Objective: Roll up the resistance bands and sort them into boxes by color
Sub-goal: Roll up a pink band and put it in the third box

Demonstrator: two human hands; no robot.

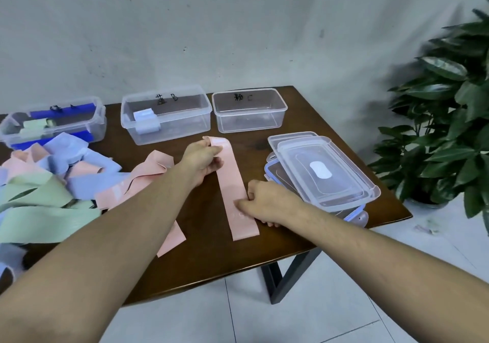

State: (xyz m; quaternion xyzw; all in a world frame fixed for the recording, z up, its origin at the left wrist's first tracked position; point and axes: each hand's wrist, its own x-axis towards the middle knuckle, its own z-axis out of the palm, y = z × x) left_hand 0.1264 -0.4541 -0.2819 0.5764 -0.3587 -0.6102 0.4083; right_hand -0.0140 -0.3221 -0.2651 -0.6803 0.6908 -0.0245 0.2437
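Note:
A pink resistance band (234, 184) lies flat and stretched out on the brown table (206, 258). My left hand (203, 159) pinches its far end, which is starting to curl. My right hand (267, 202) presses the band's right edge near the near end. Three clear boxes stand at the back: the left box (98, 126) holds green rolls, the middle box (169, 128) holds a light blue roll (145, 123), the right box (248, 126) holds nothing. A second pink band (148, 181) lies under my left forearm.
A heap of loose green, blue and pink bands (47, 184) covers the table's left side. Stacked clear lids (325, 170) sit right of my right hand near the table edge. A potted plant (444, 120) stands on the floor to the right.

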